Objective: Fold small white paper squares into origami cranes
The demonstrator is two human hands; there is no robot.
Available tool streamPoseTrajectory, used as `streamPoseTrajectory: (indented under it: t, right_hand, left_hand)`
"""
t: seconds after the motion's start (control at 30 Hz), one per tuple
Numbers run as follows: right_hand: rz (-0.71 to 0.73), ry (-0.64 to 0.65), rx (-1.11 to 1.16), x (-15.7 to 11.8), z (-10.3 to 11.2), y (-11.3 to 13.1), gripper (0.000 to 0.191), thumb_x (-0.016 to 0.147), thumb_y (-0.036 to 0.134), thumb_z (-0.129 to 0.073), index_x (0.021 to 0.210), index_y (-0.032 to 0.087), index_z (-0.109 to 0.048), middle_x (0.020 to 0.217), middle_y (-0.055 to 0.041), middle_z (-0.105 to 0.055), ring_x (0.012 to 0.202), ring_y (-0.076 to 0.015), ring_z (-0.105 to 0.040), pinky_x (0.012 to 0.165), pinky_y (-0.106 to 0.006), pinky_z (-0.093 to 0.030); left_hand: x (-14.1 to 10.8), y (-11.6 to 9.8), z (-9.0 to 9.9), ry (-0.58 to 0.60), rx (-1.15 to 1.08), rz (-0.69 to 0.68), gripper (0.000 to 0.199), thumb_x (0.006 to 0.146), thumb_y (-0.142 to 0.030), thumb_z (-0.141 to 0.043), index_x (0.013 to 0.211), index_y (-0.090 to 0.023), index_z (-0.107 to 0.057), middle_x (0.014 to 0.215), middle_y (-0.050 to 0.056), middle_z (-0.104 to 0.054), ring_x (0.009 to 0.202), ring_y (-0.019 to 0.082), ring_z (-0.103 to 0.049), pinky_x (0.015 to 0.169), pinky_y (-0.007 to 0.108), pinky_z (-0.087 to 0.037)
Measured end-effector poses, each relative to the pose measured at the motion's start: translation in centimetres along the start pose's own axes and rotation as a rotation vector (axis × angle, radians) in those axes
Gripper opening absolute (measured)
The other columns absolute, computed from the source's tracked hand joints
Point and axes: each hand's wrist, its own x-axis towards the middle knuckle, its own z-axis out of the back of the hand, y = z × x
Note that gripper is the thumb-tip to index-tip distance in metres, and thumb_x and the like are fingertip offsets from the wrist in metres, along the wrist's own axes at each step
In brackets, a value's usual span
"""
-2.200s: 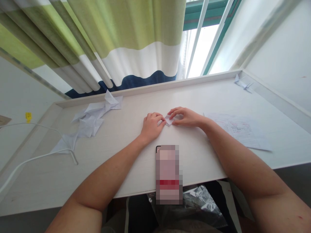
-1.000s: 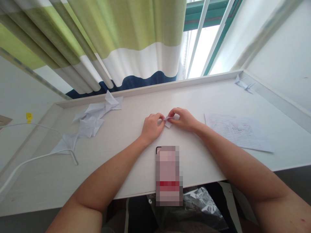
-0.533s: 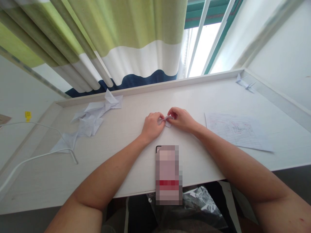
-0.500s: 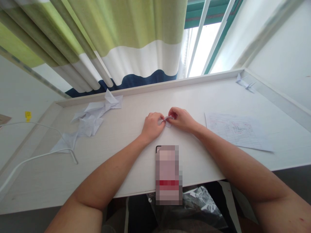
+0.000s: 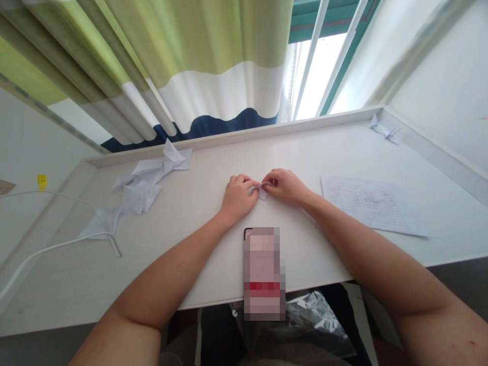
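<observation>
Between my hands is a small piece of folded white paper [image 5: 263, 193], pinched from both sides just above the desk. My left hand [image 5: 240, 199] has its fingertips closed on the paper's left side. From the right, my right hand [image 5: 285, 187] pinches the other side with thumb and forefinger. The fingers cover much of the paper, so its full shape is hidden. Nearer to me lies a phone [image 5: 263, 264], its screen blurred out, reaching the desk's front edge.
On the left lie several folded paper pieces [image 5: 141, 195] beside a bent white rod [image 5: 76, 239]. A lined sheet with writing [image 5: 371, 203] lies to the right. Small folded paper shapes [image 5: 385, 131] sit in the far right corner. A raised rim [image 5: 244, 136] borders the white desk [image 5: 213, 269].
Both hands keep hold of the paper, with only a slight shift of the fingers. The right fingertips have moved a little on the paper; nothing else differs noticeably.
</observation>
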Motion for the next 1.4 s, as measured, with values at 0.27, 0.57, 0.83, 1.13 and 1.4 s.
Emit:
streamPoseTrajectory:
  t: [0.27, 0.57, 0.83, 1.13, 1.4]
  right_hand:
    - [-0.139, -0.023, 0.110, -0.4, 0.0, 1.1, 0.012, 0.086, 0.023, -0.067, 0.095, 0.022, -0.075, 0.069, 0.0015, -0.066, 0.065, -0.0169, -0.057, 0.067, -0.034, -0.040]
    - [-0.115, -0.028, 0.207, -0.6, 0.2, 1.3, 0.024, 0.081, 0.022, -0.059, 0.101, 0.021, -0.071, 0.067, 0.0017, -0.067, 0.064, -0.0177, -0.057, 0.067, -0.034, -0.041]
    - [-0.138, -0.042, 0.208, -0.8, 0.6, 1.5, 0.018, 0.083, 0.021, -0.057, 0.100, 0.025, -0.058, 0.062, 0.0050, -0.062, 0.063, -0.0189, -0.055, 0.068, -0.036, -0.040]
    - [-0.271, -0.106, 0.147, -0.4, 0.3, 1.7, 0.025, 0.080, 0.018, -0.068, 0.097, 0.027, -0.051, 0.067, 0.0064, -0.061, 0.067, -0.0188, -0.058, 0.066, -0.032, -0.037]
    - [-0.325, -0.130, 0.075, -0.1, 0.0, 2.1, 0.011, 0.083, 0.020, -0.070, 0.084, 0.024, -0.059, 0.072, 0.0021, -0.064, 0.070, -0.0180, -0.058, 0.065, -0.031, -0.036]
  left_hand:
    - [0.2, -0.1, -0.2, 0.022, 0.059, 0.004, 0.021, 0.100, -0.022, -0.062, 0.106, -0.025, -0.081, 0.098, 0.008, -0.072, 0.109, 0.029, -0.061, 0.100, 0.046, -0.052]
    - [0.2, -0.4, 0.2, -0.018, -0.109, 0.029, 0.022, 0.094, -0.019, -0.068, 0.115, -0.023, -0.073, 0.095, 0.004, -0.077, 0.103, 0.026, -0.068, 0.099, 0.042, -0.054]
    - [0.1, -0.3, 0.2, -0.016, -0.143, 0.038, 0.014, 0.101, -0.019, -0.057, 0.106, -0.025, -0.068, 0.102, 0.006, -0.076, 0.105, 0.025, -0.068, 0.099, 0.043, -0.056]
    - [0.1, -0.6, 0.2, -0.001, -0.104, -0.051, 0.008, 0.099, -0.026, -0.073, 0.106, -0.024, -0.068, 0.107, 0.005, -0.077, 0.109, 0.026, -0.066, 0.103, 0.044, -0.054]
    - [0.1, -0.2, -0.1, -0.010, -0.098, -0.077, 0.018, 0.096, -0.025, -0.077, 0.112, -0.025, -0.068, 0.115, 0.005, -0.078, 0.113, 0.027, -0.066, 0.106, 0.045, -0.053]
